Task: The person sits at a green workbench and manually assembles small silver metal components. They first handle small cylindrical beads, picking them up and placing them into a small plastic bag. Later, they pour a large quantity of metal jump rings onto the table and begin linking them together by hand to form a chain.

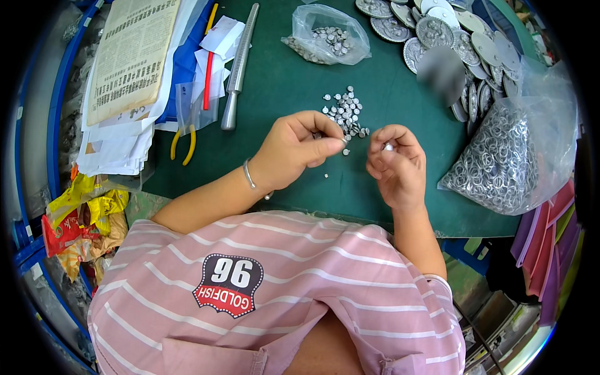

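Both my hands are raised over the green table, a small gap between them. My left hand (pixel 294 149), with a bangle (pixel 249 174) on its wrist, is closed in a pinch; a tiny metal piece (pixel 345 142) shows at the thumb and fingertip, too small to name. My right hand (pixel 400 164) is closed, its curled fingers and thumb holding a small round silver metal piece (pixel 388 147). Just beyond and between the hands lies a loose pile of small round silver metal pieces (pixel 345 111). A few single ones lie nearer to me.
Behind the pile stands an open plastic bag (pixel 306 25) of similar pieces. At right are a clear bag of metal rings (pixel 497 159) and heaped silver medallions (pixel 434 31). At left lie a tapered metal rod (pixel 240 69), yellow-handled pliers (pixel 190 147), a red stick (pixel 208 81) and stacked papers (pixel 115 144).
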`<state>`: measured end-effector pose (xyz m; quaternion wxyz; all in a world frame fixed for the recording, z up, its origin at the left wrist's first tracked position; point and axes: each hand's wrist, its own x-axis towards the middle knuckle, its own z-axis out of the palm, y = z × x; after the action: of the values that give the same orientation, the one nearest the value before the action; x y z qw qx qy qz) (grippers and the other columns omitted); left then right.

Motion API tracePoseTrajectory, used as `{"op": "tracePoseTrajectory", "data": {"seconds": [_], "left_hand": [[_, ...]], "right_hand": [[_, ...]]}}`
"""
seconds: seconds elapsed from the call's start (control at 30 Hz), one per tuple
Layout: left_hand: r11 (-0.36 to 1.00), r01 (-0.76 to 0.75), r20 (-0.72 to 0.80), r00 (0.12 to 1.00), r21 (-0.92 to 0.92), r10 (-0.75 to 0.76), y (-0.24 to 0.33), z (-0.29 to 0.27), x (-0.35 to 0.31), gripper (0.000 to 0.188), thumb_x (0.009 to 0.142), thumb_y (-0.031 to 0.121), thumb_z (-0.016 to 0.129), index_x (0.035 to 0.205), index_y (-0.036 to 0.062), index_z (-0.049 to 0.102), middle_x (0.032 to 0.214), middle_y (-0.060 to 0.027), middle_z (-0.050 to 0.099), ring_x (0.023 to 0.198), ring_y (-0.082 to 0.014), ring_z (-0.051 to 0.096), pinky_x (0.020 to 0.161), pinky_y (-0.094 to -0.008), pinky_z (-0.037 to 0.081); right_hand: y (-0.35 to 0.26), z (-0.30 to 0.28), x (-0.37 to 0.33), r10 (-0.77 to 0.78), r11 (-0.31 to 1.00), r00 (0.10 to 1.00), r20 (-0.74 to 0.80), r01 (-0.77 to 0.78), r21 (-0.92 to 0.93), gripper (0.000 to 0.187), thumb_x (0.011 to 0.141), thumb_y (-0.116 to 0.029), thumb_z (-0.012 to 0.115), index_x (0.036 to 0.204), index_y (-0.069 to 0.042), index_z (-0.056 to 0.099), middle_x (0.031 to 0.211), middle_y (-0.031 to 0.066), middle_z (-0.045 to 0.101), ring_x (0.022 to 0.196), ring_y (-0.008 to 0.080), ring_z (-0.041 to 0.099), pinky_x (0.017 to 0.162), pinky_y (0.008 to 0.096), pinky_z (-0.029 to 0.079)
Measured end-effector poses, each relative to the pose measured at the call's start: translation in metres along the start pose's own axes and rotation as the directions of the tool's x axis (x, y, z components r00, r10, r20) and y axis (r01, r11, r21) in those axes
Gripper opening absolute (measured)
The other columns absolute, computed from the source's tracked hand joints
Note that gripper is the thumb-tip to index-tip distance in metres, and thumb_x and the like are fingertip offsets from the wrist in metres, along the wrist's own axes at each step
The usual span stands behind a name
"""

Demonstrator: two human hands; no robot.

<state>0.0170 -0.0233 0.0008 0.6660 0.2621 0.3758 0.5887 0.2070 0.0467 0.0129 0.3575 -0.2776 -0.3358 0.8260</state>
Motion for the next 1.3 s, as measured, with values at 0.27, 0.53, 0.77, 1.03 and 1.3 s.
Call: {"op": "tracePoseTrajectory", "data": {"seconds": [0.27,0.53,0.77,1.03,1.3], "left_hand": [[0.594,-0.067,-0.052,0.982,0.802,0.182,0.007,-0.015,0.012,0.008,0.076,0.004,0.068,0.083,0.0021,0.064,0.072,-0.0025,0.057,0.058,-0.0123,0.050,0.053,-0.0237,0.040],[0.140,-0.256,0.202,0.926,0.956,0.318,-0.005,-0.012,0.013,0.010,0.075,0.006,0.070,0.083,0.0029,0.065,0.073,-0.0093,0.053,0.063,-0.0244,0.055,0.059,-0.0339,0.046],[0.068,-0.276,0.246,0.927,0.959,0.283,0.000,-0.013,0.011,0.012,0.073,0.003,0.070,0.079,0.0035,0.059,0.076,-0.0098,0.053,0.066,-0.0274,0.056,0.059,-0.0365,0.046],[0.225,-0.303,0.258,0.943,0.926,0.212,0.004,-0.012,0.011,0.014,0.072,0.000,0.069,0.080,0.0027,0.058,0.076,-0.0079,0.053,0.063,-0.0216,0.056,0.058,-0.0326,0.045],[0.980,0.159,-0.067,0.986,0.122,-0.151,0.014,-0.015,0.010,0.009,0.076,-0.001,0.057,0.082,0.0038,0.052,0.080,-0.0054,0.057,0.052,-0.0066,0.046,0.044,-0.0193,0.034]], "right_hand": [[0.009,-0.002,0.008,-0.198,0.213,0.922,0.333,0.372,-0.903,0.008,0.077,-0.002,0.068,0.085,-0.003,0.069,0.071,0.0090,0.054,0.063,0.0202,0.055,0.056,0.0313,0.045],[0.014,-0.001,0.005,-0.195,-0.002,0.920,0.340,0.347,-0.938,0.013,0.071,-0.002,0.071,0.083,-0.003,0.067,0.073,0.0087,0.054,0.069,0.0270,0.057,0.060,0.0374,0.047],[0.014,-0.002,0.001,-0.194,0.148,0.937,0.292,0.322,-0.935,0.013,0.070,-0.001,0.072,0.081,-0.003,0.066,0.073,0.0083,0.054,0.065,0.0244,0.055,0.058,0.0348,0.046],[0.011,-0.017,0.001,-0.155,0.921,0.969,0.193,0.212,-0.327,0.010,0.074,0.004,0.068,0.078,0.000,0.061,0.073,0.0009,0.051,0.064,0.0058,0.044,0.050,0.0213,0.033],[0.013,0.001,0.016,-0.185,0.182,0.978,0.097,0.131,-0.975,0.015,0.079,-0.016,0.070,0.078,-0.002,0.065,0.068,0.0060,0.062,0.058,0.0206,0.059,0.053,0.0315,0.046]]}}
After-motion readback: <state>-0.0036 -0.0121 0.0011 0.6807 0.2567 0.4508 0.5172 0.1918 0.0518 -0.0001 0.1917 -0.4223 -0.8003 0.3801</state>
